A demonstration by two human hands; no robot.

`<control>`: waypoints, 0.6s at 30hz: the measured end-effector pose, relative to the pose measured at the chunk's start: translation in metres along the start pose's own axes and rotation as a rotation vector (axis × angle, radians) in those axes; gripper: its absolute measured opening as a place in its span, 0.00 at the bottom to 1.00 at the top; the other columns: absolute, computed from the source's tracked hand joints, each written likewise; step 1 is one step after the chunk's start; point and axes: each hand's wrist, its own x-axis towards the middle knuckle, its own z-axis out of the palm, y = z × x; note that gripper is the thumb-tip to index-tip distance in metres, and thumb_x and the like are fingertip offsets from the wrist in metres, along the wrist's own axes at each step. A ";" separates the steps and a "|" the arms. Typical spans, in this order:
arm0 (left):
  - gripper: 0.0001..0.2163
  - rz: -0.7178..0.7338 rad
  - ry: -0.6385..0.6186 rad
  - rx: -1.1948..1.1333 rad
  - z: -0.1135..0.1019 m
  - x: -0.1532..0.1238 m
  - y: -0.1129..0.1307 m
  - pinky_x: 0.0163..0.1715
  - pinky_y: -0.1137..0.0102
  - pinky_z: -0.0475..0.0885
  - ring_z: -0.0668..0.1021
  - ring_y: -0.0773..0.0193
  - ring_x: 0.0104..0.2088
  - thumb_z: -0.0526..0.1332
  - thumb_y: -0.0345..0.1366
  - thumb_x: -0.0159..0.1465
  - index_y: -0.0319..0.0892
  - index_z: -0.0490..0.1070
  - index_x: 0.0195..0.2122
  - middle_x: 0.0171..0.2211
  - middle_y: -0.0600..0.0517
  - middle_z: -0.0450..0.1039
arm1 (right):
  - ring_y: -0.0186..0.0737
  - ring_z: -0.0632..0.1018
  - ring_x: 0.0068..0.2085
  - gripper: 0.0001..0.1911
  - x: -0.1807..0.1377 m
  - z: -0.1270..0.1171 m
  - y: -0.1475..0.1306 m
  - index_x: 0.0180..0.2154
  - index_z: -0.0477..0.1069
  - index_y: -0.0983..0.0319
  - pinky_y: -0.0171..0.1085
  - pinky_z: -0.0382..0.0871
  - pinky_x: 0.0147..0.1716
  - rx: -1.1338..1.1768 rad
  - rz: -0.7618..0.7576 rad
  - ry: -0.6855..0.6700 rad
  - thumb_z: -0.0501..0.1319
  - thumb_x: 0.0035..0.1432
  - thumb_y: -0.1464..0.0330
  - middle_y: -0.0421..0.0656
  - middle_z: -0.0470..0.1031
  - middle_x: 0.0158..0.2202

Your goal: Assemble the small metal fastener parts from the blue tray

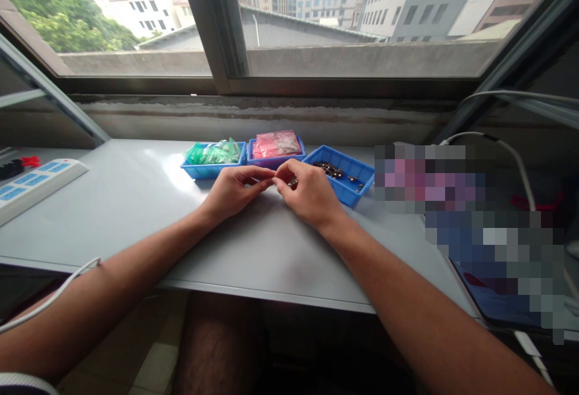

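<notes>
Above the middle of the grey table [266, 244], my left hand [237, 190] and my right hand [310, 191] meet at their fingertips. Both are closed in a pinch, and what lies between the fingertips is too small to name. A bit of shiny metal [293, 184] shows inside the curl of my right hand. Just behind my right hand sits a blue tray [346, 193] with small dark metallic parts [332, 170] in it. Behind my left hand stands a blue bin [199, 170] of green plastic bags [212, 152]. Between them, another blue bin [302, 148] holds pink plastic packets [275, 143].
A white power strip [43, 184] lies at the left, with black and red items [22, 164] behind it. A white cable [58, 292] crosses my left forearm. Another cable [511, 148] hangs at the right, beside a blurred-out area. A window frame [221, 86] rises behind the table.
</notes>
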 end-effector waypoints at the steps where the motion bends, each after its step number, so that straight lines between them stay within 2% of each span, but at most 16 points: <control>1: 0.15 0.004 -0.004 -0.004 0.000 0.000 0.000 0.45 0.63 0.85 0.89 0.52 0.42 0.73 0.48 0.67 0.43 0.88 0.46 0.43 0.46 0.89 | 0.41 0.82 0.39 0.04 0.000 0.000 0.000 0.38 0.77 0.59 0.37 0.73 0.43 0.002 0.007 -0.004 0.66 0.65 0.74 0.42 0.84 0.38; 3: 0.15 0.013 -0.008 -0.034 0.001 0.000 0.000 0.46 0.63 0.85 0.89 0.52 0.43 0.73 0.48 0.67 0.43 0.88 0.46 0.44 0.46 0.89 | 0.41 0.83 0.40 0.07 0.000 0.000 0.001 0.40 0.78 0.58 0.38 0.74 0.44 0.013 0.021 -0.012 0.65 0.64 0.75 0.41 0.85 0.39; 5: 0.18 0.005 -0.015 -0.089 0.002 0.000 0.000 0.48 0.63 0.84 0.89 0.52 0.46 0.73 0.49 0.68 0.42 0.86 0.51 0.47 0.45 0.88 | 0.42 0.84 0.41 0.10 0.001 0.001 0.002 0.44 0.79 0.58 0.38 0.75 0.46 0.013 0.022 -0.011 0.64 0.64 0.76 0.42 0.85 0.40; 7: 0.23 -0.025 -0.020 -0.154 0.002 0.000 0.001 0.45 0.64 0.84 0.89 0.53 0.45 0.72 0.50 0.69 0.41 0.81 0.60 0.46 0.44 0.88 | 0.43 0.84 0.44 0.14 0.001 0.002 0.003 0.48 0.80 0.59 0.40 0.75 0.49 -0.010 -0.008 0.000 0.63 0.64 0.77 0.44 0.85 0.43; 9: 0.26 -0.058 -0.019 -0.184 0.001 0.000 0.003 0.40 0.67 0.83 0.89 0.54 0.43 0.70 0.52 0.71 0.40 0.79 0.62 0.43 0.43 0.88 | 0.43 0.83 0.45 0.16 0.001 0.002 0.003 0.50 0.81 0.60 0.40 0.75 0.51 -0.032 -0.040 0.013 0.62 0.64 0.77 0.45 0.85 0.45; 11: 0.23 -0.066 -0.014 -0.149 -0.001 0.000 0.006 0.38 0.68 0.81 0.88 0.55 0.40 0.68 0.54 0.72 0.40 0.82 0.56 0.41 0.44 0.88 | 0.43 0.83 0.44 0.14 0.000 0.001 0.002 0.48 0.81 0.59 0.40 0.75 0.50 -0.013 -0.033 0.022 0.63 0.64 0.76 0.44 0.85 0.44; 14: 0.20 -0.042 -0.045 -0.065 -0.004 0.001 0.009 0.40 0.69 0.80 0.87 0.57 0.40 0.66 0.54 0.73 0.41 0.86 0.44 0.40 0.47 0.88 | 0.41 0.82 0.39 0.05 0.000 0.000 0.000 0.42 0.79 0.58 0.38 0.73 0.44 0.037 -0.001 0.041 0.67 0.65 0.72 0.40 0.84 0.38; 15: 0.20 -0.031 -0.063 -0.049 -0.005 0.000 0.009 0.41 0.69 0.80 0.87 0.56 0.40 0.66 0.54 0.73 0.41 0.87 0.43 0.40 0.47 0.88 | 0.40 0.81 0.38 0.03 0.000 -0.001 -0.001 0.40 0.78 0.58 0.38 0.72 0.43 0.039 -0.002 0.044 0.68 0.64 0.71 0.39 0.83 0.37; 18: 0.20 -0.009 -0.102 -0.040 -0.005 0.000 0.008 0.44 0.67 0.82 0.88 0.53 0.42 0.68 0.55 0.72 0.42 0.88 0.45 0.42 0.47 0.89 | 0.39 0.79 0.37 0.05 0.001 -0.002 -0.001 0.36 0.76 0.58 0.37 0.70 0.41 0.021 -0.026 0.026 0.69 0.62 0.74 0.39 0.82 0.36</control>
